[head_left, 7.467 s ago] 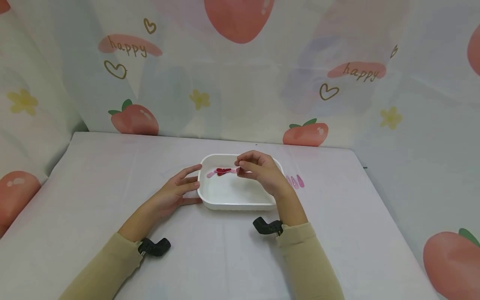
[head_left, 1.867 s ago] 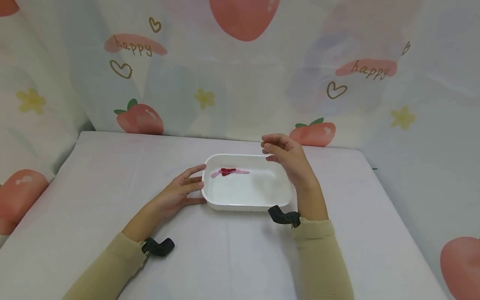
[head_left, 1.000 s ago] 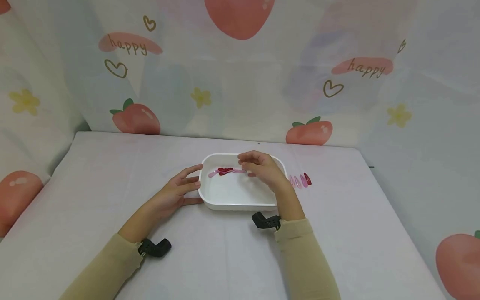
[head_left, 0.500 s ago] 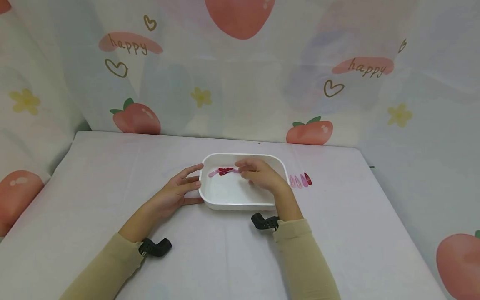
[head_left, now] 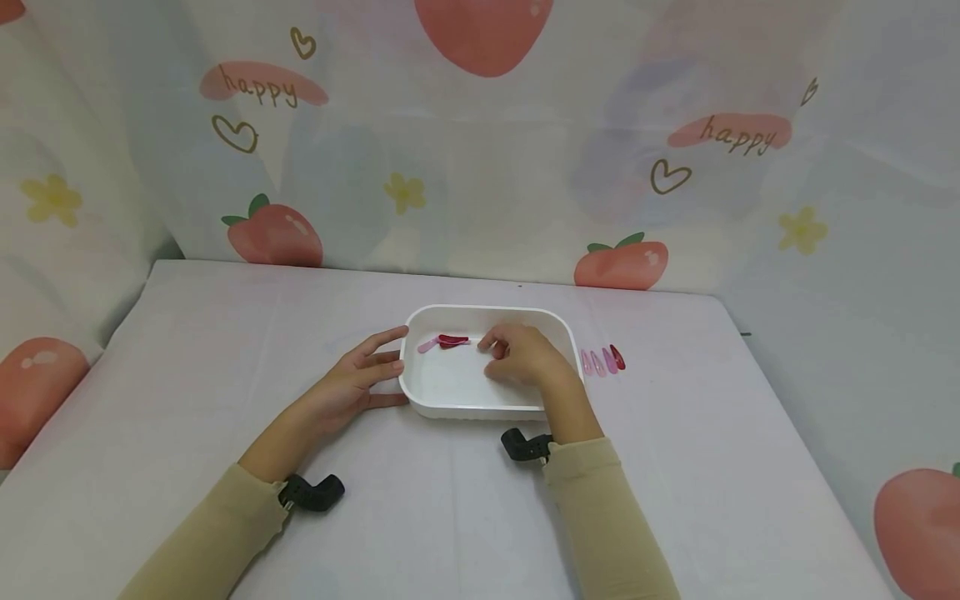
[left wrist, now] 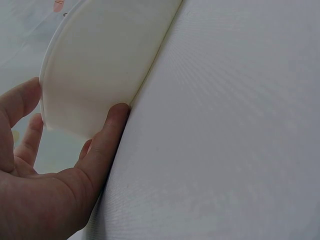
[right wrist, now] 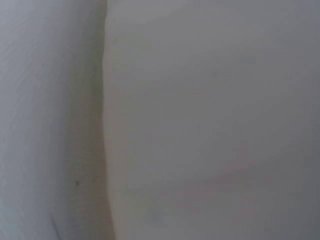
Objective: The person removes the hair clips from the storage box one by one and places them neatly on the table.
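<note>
Hair clips (head_left: 453, 339), red and pink, are lying in a small, partly overlapping cluster toward the far left of a white tray (head_left: 450, 383), with one pink clip (head_left: 427, 345) slanting out on the left of the red ones. A row of four clips (head_left: 610, 360) is lying outside, on the white cloth (head_left: 397, 517) just beside the tray's right end; two pale pink ones are standing nearest the tray, followed by a deeper pink one and a red one outermost. The left hand (head_left: 352, 379) is resting against the tray's left end, its fingers spreading wide without curling round it; in the left wrist view, fingertips are touching the rim and the outer wall. The right hand (head_left: 528, 358) is dipping into the tray to the right of the cluster, its fingers curling and leaving a narrow gap between forefinger and thumb; whether it is pinching a clip cannot be told, and the right wrist view is showing only blurred, pale surfaces. Black devices (head_left: 311, 493) are projecting from both sleeve cuffs, and a fruit-patterned backdrop (head_left: 495, 167) is hanging behind the cloth.
</note>
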Action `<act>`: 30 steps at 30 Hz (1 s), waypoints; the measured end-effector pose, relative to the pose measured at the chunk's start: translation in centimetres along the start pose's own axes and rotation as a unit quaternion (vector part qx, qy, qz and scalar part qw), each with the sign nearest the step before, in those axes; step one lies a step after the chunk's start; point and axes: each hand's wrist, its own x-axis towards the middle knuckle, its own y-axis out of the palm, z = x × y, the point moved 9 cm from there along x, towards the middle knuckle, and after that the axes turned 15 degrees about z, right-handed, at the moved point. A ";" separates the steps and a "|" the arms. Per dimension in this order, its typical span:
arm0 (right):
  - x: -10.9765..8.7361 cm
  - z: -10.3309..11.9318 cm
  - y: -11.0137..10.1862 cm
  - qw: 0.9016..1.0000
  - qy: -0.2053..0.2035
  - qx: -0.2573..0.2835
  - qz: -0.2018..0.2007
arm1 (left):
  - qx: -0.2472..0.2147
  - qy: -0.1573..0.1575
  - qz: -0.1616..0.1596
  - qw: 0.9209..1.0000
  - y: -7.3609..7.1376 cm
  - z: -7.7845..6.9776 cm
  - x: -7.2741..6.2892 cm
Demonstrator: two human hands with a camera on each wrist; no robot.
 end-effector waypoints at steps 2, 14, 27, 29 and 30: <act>0.0 0.0 -0.1 1.000 0.002 -0.015 -0.006 | 0.001 -0.001 0.000 1.000 0.0 0.0 0.0; -0.5 0.1 -2.0 0.994 -0.013 0.038 -0.106 | 0.007 -0.006 -0.003 1.000 0.0 0.1 0.0; -1.3 0.1 -3.2 0.976 -0.053 0.149 -0.149 | 0.010 -0.005 -0.003 1.000 0.0 0.0 0.0; -1.2 0.0 -3.1 0.976 -0.049 0.159 -0.141 | 0.012 -0.003 -0.002 1.000 0.0 0.0 0.0; -1.2 0.0 -3.1 0.976 -0.047 0.163 -0.135 | 0.012 -0.003 -0.001 1.000 0.1 0.0 0.0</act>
